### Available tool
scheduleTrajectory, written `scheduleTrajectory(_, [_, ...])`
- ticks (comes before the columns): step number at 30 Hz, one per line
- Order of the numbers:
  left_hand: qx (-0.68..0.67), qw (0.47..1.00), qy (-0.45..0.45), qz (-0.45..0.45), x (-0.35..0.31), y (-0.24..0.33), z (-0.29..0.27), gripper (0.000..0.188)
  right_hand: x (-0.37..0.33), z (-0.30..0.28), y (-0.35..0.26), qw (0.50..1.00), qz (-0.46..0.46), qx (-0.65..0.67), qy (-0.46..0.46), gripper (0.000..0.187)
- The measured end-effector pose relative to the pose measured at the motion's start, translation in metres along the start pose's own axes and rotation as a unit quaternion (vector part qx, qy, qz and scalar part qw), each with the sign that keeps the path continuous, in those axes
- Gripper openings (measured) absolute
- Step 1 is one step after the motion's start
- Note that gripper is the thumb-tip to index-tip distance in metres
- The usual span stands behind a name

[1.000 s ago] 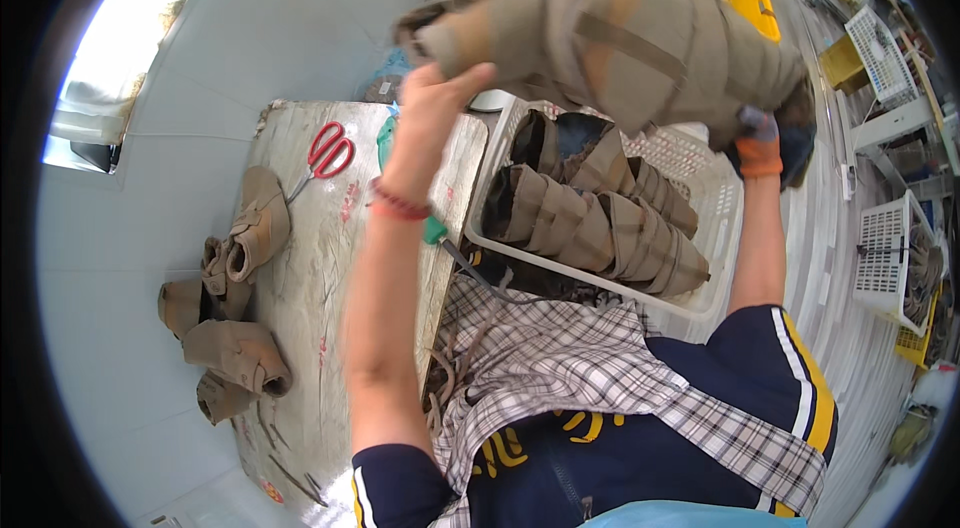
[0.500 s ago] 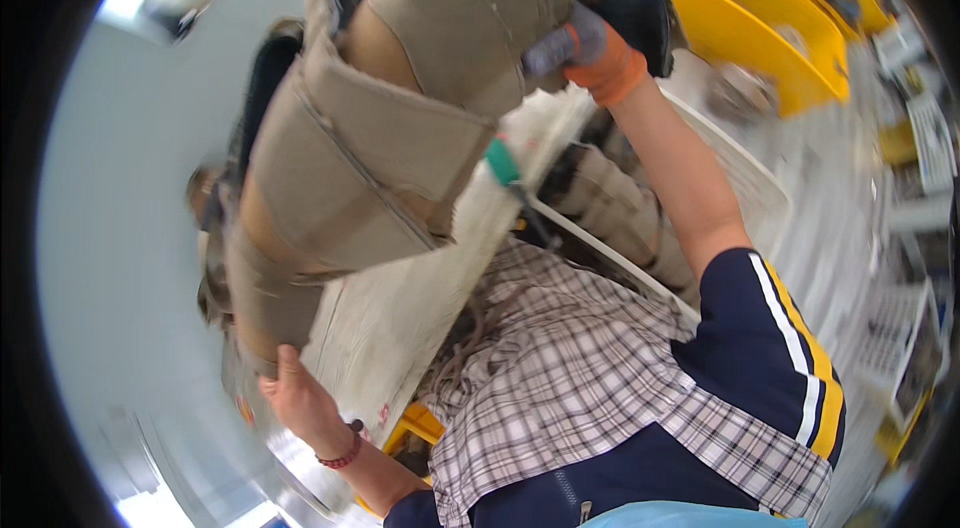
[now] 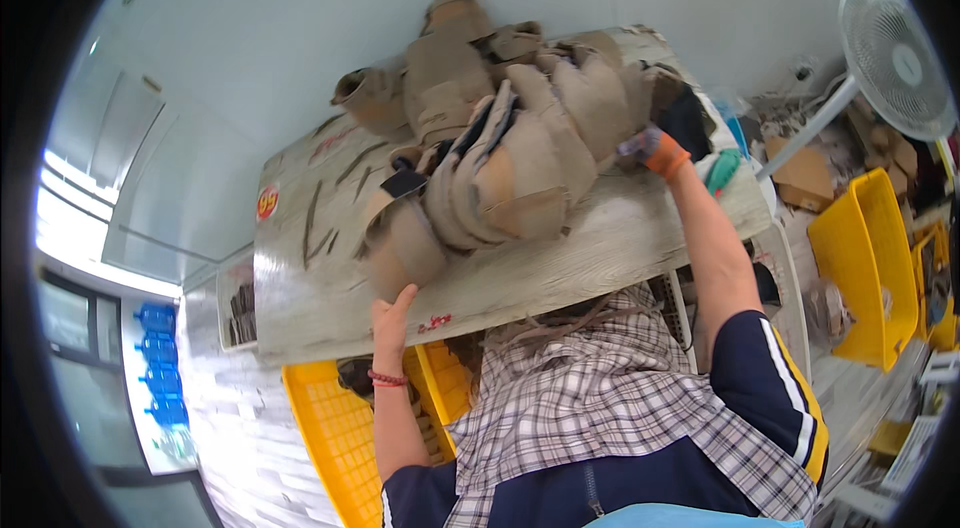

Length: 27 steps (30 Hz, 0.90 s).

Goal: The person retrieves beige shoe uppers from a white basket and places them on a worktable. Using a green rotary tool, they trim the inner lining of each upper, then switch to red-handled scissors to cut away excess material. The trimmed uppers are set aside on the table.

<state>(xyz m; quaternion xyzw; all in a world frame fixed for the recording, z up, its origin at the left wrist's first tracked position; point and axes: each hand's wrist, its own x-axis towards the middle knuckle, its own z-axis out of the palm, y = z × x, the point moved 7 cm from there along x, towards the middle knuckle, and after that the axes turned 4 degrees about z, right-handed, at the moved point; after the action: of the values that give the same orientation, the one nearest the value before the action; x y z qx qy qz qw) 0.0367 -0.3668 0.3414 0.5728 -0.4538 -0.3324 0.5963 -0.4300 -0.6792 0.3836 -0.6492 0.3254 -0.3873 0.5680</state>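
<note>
A long row of nested grey-brown boot uppers, with dark lining at some openings, lies across the wooden-topped table. At the row's lower left end is my bare left hand, its thumb up against the end piece and its fingers partly hidden. My right hand, in a grey and orange glove, is closed at the row's right end; the glove is slightly blurred. Behind the row, more boot uppers are heaped by the wall. A green-handled tool lies just right of my right hand.
Dark strips lie on the table's left side. A yellow crate and a white bin stand under or beside its front edge. To the right are a white fan and a yellow tub. Blue water bottles stand far left.
The row of boot uppers, held up in front of me between both hands, has come down onto the table. My view has turned toward the table and wall.
</note>
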Motion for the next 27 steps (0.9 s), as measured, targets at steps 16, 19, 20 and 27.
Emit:
scheduleTrajectory(16, [0.124, 0.973, 0.079, 0.178, -0.022, 0.022, 0.061, 0.024, -0.147, -0.001, 0.081, 0.901, 0.016, -0.120, 0.416, 0.046])
scheduleTrajectory(19, [0.204, 0.948, 0.056, 0.238, -0.030, 0.032, 0.095, 0.021, -0.168, 0.020, 0.056, 0.869, -0.073, -0.236, 0.428, 0.039])
scheduleTrajectory(20, [0.238, 0.938, 0.051, 0.247, -0.031, 0.028, 0.098, 0.020, -0.168, 0.046, 0.031, 0.865, -0.132, -0.292, 0.386, 0.037])
scheduleTrajectory(27, [0.357, 0.872, 0.021, 0.335, -0.038, 0.042, 0.138, 0.015, -0.133, 0.257, -0.107, 0.770, -0.386, -0.507, 0.042, 0.047])
